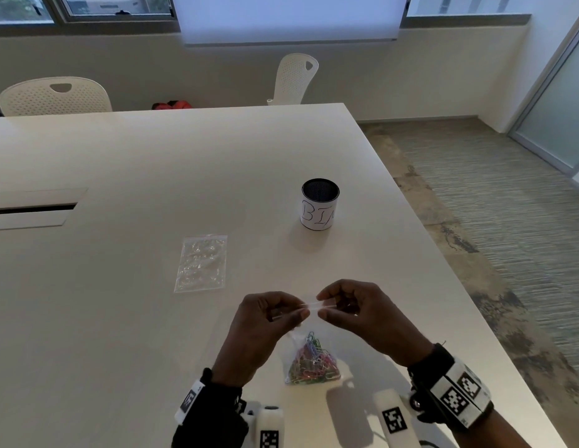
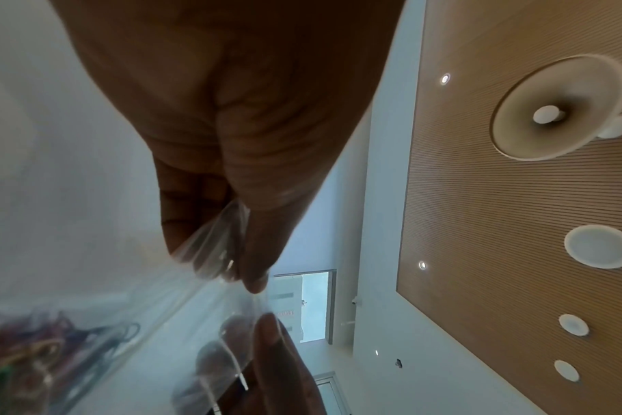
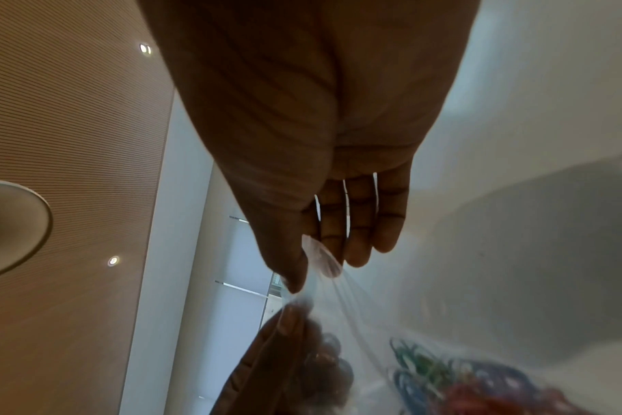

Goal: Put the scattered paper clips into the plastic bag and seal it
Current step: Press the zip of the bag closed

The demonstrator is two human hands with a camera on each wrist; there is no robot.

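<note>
The clear plastic bag point(image 1: 309, 357) hangs upright just above the white table, its top strip stretched level and its lower half bulging. Inside, the paper clips point(image 1: 311, 365) lie heaped at the bottom in a tangle of green, pink, blue and silver.

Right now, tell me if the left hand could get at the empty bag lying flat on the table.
Probably yes, but not freely: the left hand is pinching the top of the bag of paper clips together with the right hand. Nothing lies between it and the empty bag; it must let go first.
</note>
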